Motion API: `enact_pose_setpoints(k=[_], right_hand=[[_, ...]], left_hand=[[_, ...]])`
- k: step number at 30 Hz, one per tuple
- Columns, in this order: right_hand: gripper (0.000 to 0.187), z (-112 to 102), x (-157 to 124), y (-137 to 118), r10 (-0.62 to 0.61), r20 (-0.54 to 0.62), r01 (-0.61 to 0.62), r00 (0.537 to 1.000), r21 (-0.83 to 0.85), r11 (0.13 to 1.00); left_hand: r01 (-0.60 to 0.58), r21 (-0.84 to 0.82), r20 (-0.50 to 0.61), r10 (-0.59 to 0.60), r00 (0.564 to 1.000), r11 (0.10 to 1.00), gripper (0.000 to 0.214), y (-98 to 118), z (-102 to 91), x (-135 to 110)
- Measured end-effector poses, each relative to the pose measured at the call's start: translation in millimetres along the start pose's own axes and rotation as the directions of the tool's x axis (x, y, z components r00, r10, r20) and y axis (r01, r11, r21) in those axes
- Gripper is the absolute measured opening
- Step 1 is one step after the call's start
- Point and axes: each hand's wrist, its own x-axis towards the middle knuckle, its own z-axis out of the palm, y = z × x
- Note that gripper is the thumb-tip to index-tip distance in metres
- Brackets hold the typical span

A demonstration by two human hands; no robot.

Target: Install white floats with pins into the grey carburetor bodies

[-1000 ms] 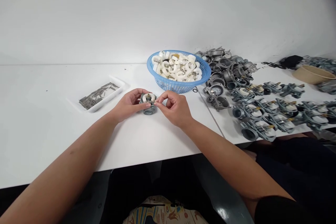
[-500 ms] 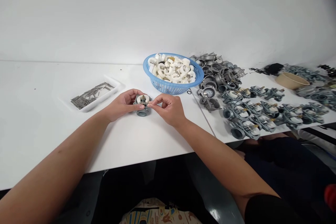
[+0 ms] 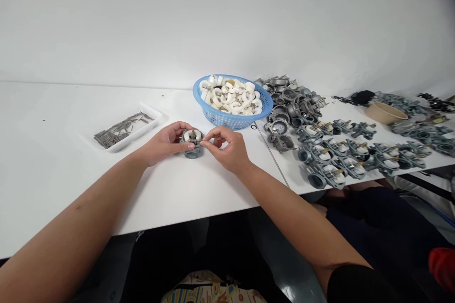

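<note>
My left hand (image 3: 170, 141) is wrapped round a grey metal carburetor body (image 3: 192, 153) on the table, its thumb lying along the near side. Inside the body's open top sits a white float (image 3: 192, 136) with a brass-coloured part in the middle. At the right side of the carburetor, my right hand (image 3: 227, 147) pinches thumb and forefinger together on what looks like a thin metal pin. Most of that pin is hidden by the fingertips.
A white tray (image 3: 151, 129) of thin metal pins lies to the left. Behind my hands stands a blue basket (image 3: 227, 120) full of white floats. To the right are piled metal bowls (image 3: 279, 127), rows of carburetors (image 3: 350, 166) and a tan container (image 3: 386, 113). Another person's dark-clothed legs (image 3: 384, 227) show below.
The view has shifted slightly. My right fingertips stay at the carburetor's right side, and less of the thin pin shows between the hands. My left hand keeps its hold.
</note>
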Motion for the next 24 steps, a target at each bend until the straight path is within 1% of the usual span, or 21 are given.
enact_pose_setpoints(k=[3, 9, 16, 19, 24], right_hand=[[0.010, 1.0, -0.2, 0.1, -0.008, 0.017, 0.008, 1.000, 0.009, 1.000], [0.011, 6.1, -0.1, 4.1, -0.016, 0.005, 0.016, 1.000, -0.003, 1.000], [0.014, 9.5, 0.0, 3.9, -0.001, 0.004, 0.002, 1.000, -0.040, 0.999], [0.014, 8.7, 0.5, 3.5, -0.023, -0.004, 0.023, 1.000, -0.057, 0.998], [0.015, 4.7, 1.0, 3.9, -0.049, 0.072, 0.050, 0.996, -0.009, 0.999]], left_hand=[[0.006, 0.008, 0.010, -0.006, 1.000, 1.000, 0.048, -1.3, -1.2, 0.5], [0.000, -0.028, 0.007, 0.001, 1.000, 1.000, 0.048, 3.5, 2.7, 1.1], [-0.022, -0.002, -0.003, 0.022, 1.000, 1.000, 0.047, 4.9, 5.0, 0.4], [-0.030, 0.019, -0.002, 0.030, 1.000, 0.999, 0.045, 6.0, 5.4, 0.2], [0.004, 0.052, 0.035, -0.006, 0.999, 0.999, 0.046, 7.8, 1.4, -2.8]])
